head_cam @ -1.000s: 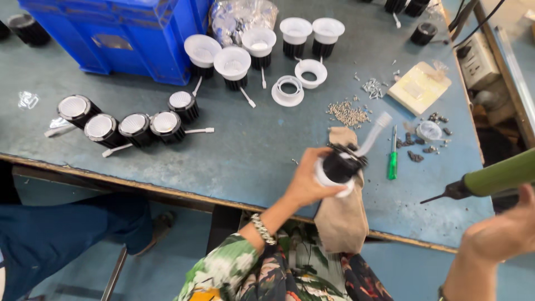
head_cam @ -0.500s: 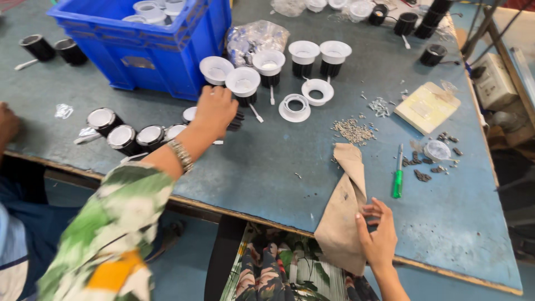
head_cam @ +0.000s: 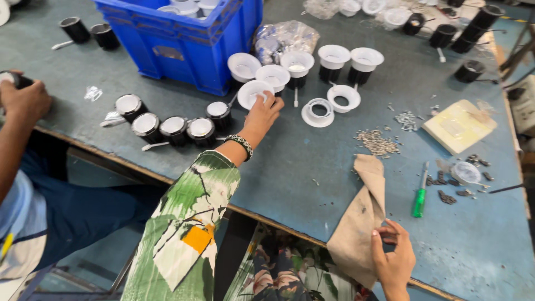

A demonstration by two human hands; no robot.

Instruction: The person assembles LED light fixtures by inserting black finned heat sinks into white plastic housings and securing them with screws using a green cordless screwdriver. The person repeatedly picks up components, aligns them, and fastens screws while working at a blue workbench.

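Reaching out over the table, the left hand puts its fingers on the rim of a white round lamp cup near the middle of the frame, just under a row of more white cups. Four black lamps with shiny tops sit to its left, below a blue bin. At the bottom right, the right hand pinches a brown cloth with bent fingers. A green screwdriver lies just right of the cloth. Another person's hand holds something dark at the left edge.
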